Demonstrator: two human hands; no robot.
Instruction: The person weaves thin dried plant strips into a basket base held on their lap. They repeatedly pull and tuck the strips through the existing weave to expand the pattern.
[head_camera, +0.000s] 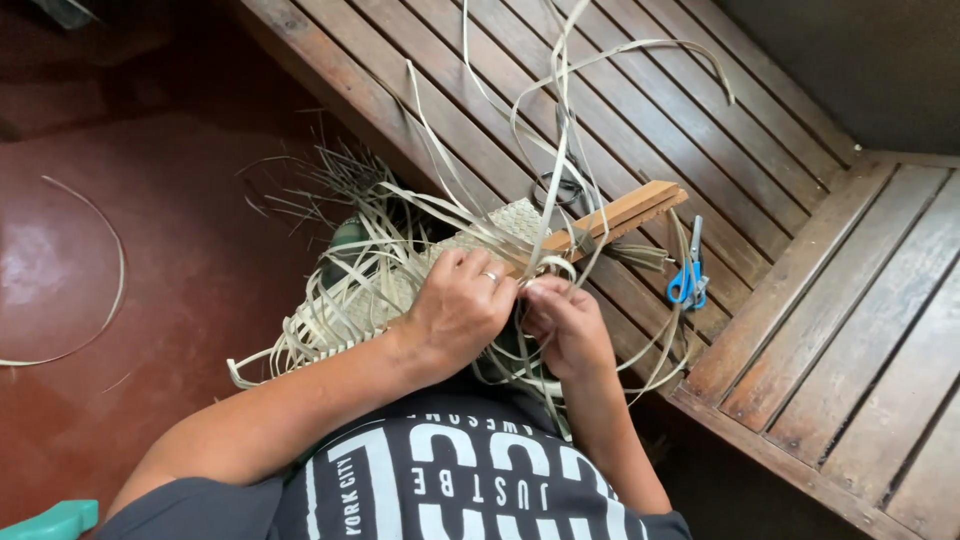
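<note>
Slats of dark brown wood make up the bench (700, 120) that fills the upper right, its boards running diagonally and meeting a second section at a corner. Left of it lies the smooth reddish floor (150, 250), with one long curved pale strip (112, 290) lying loose on it. A teal plastic edge (50, 520) shows at the bottom left corner.

The woven mat (390, 290) is next in size: a flat, partly plaited panel of pale, dry leaf strips, spread from the bench edge across the person's lap, with many loose ends fanning out to the left and long ones curling upward over the bench. A narrow wooden bar (625, 215), light brown and squared, rests across the weave at its bench end. Blue-handled scissors (689, 275) lie on the slats just right of that bar, apart from the hands. A dark small object sits behind the strips near the bar; what it is cannot be told.

The left hand (460, 305), a ring on one finger, presses down on the mat, fingers curled over the strips. The right hand (565, 320) sits just beside it, fingertips pinched closed on a strip at the weave's edge.
</note>
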